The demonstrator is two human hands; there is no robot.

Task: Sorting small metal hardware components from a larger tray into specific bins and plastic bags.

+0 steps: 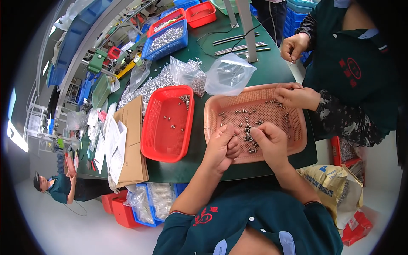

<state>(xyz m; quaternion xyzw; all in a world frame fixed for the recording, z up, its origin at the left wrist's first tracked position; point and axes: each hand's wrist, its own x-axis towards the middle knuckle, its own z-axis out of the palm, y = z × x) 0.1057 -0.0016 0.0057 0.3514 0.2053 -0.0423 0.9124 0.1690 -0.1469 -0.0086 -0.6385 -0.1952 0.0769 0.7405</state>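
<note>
A pink perforated plastic basket (pixel 298 146) holds many small metal cylinder parts (pixel 248 135), loosely scattered on its floor. Over its near left side is my left hand (pixel 222 145), fingers curled closed. A thin line sticks out beside its fingertips, too fine to name. My right hand (pixel 270 142) reaches over the basket's near middle, thumb and fingers pinched together next to the metal parts. What either hand grips is too small to make out. Left of the pink basket, a red perforated basket (pixel 163 138) contains a few similar parts.
A co-worker's hand (pixel 297 96) is over the pink basket's far right corner; their other hand (pixel 295 46) is raised beyond it. A clear plastic bag (pixel 229 75) lies behind the basket. Shiny metal pieces (pixel 148 90) are heaped farther back. Flattened cardboard (pixel 131 146) stands at left.
</note>
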